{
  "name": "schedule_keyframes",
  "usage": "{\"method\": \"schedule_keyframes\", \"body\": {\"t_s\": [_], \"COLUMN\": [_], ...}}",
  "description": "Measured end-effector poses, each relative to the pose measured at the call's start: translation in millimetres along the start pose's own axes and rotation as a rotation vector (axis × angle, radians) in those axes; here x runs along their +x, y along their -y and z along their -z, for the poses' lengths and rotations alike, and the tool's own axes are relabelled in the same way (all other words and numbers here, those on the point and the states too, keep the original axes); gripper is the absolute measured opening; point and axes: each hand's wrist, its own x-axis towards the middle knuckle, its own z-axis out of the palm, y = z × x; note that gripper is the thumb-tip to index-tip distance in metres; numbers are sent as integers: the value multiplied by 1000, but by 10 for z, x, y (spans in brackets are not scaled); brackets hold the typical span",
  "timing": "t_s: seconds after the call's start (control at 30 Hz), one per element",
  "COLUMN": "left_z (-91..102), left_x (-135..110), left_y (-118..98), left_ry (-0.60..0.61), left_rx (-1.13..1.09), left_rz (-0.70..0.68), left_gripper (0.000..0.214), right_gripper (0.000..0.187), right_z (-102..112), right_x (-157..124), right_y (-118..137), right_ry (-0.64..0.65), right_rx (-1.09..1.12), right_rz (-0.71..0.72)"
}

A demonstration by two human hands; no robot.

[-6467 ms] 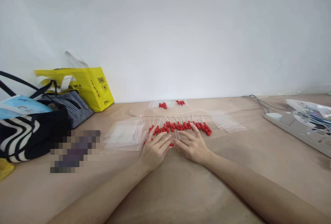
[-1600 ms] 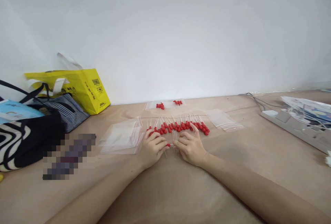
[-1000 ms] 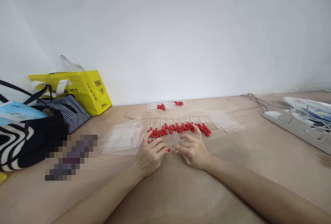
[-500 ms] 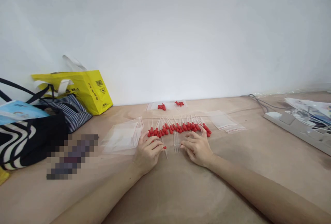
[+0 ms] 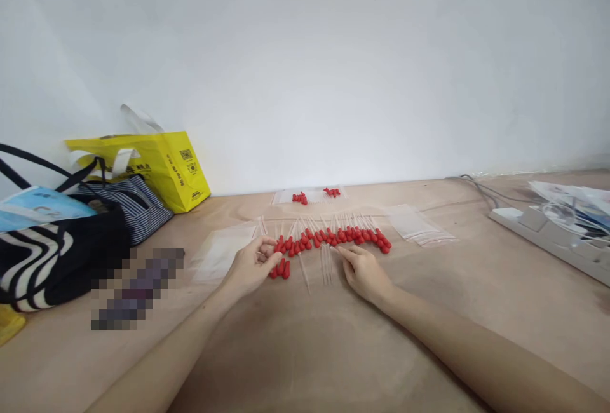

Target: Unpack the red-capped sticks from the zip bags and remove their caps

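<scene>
My left hand is at the left end of the row, its fingers curved and thumb apart from the index finger. Its thumb touches loose red rubber bulbs; part of them is hidden behind it. My right hand has thumb and index finger pinched at the upper end of thin clear tubes, seemingly on one tube. Several bare clear tubes lie side by side just left of it. A single clear tube lies slanted between the hands. Beyond them runs a row of droppers with red bulbs, tubes pointing away.
Clear zip bags lie left and right of the row. A further bag with red bulbs lies by the wall. Yellow and black bags stand at left, a power strip at right.
My left hand has moved left from the slanted tube to the loose bulbs, and its fingers have parted. My right hand's fingertips have drawn together and shifted towards the tubes' upper ends.
</scene>
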Motion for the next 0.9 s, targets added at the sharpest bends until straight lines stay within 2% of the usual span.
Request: {"method": "schedule_keyframes", "body": {"t_s": [0.07, 0.13, 0.27, 0.4, 0.53, 0.63, 0.77, 0.9], "left_z": [-81, -163, -291, -397, -444, -405, -329, -372], "left_x": [-42, -78, -97, -70, -66, -51, 79, 330], "left_y": [-60, -116, -148, -87, -47, -71, -151, -235], "left_ry": [2, 2, -47, -62, -47, -70, -46, 24], "left_rx": [29, 142, 429, 532, 517, 449, 413, 451], "left_rz": [-46, -162, -400, -468, -478, -447, -287, -163], "left_gripper": [16, 7, 8, 12, 14, 18, 16, 14], "right_gripper": [33, 33, 28, 22, 22, 20, 22, 33], "right_z": [-20, -39, -63, -62, -47, -34, -29, -27], "right_x": [7, 15, 39, 60, 68, 69, 62, 54], "right_y": [4, 19, 92, 174, 204, 214, 236, 240], "right_ry": [-19, -32, -6, 50, 66, 77, 96, 80], "right_rx": [24, 29, 30, 31, 40, 42, 41, 76], "right_rz": [-6, 4, 18, 1, 13, 25, 38, 19]}}
